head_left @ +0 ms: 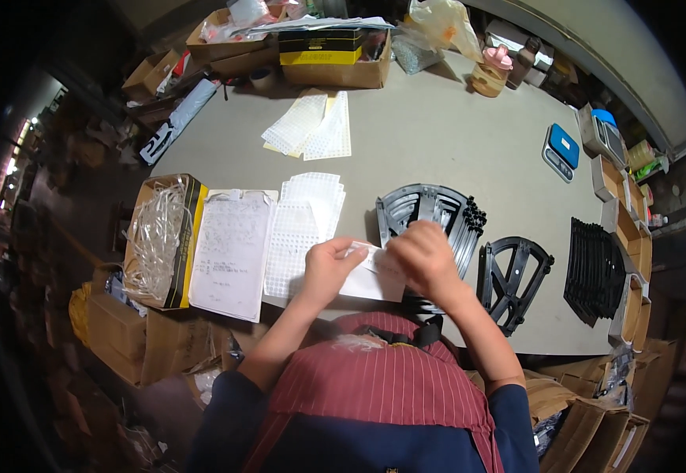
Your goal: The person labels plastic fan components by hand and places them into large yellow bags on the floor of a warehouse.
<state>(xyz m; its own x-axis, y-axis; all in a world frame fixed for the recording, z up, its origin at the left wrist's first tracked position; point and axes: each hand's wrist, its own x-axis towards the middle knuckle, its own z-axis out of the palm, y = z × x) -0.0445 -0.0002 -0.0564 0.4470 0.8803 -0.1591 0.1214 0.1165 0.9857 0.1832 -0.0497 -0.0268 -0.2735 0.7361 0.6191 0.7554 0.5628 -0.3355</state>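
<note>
White sticker sheets with small round dots (292, 260) lie on grey tabletop (406, 126), left of both hands. Left hand (327, 270), forearm angled inward, pinches rectangular white paper sheet (376, 286) between thumb and fingers, at table's near edge. Right hand (431, 266) bends over sheet's right side, knuckles up, fingers curled; grip cannot be told. Stacked black fan-shaped frames (428, 200) sit just beyond.
</note>
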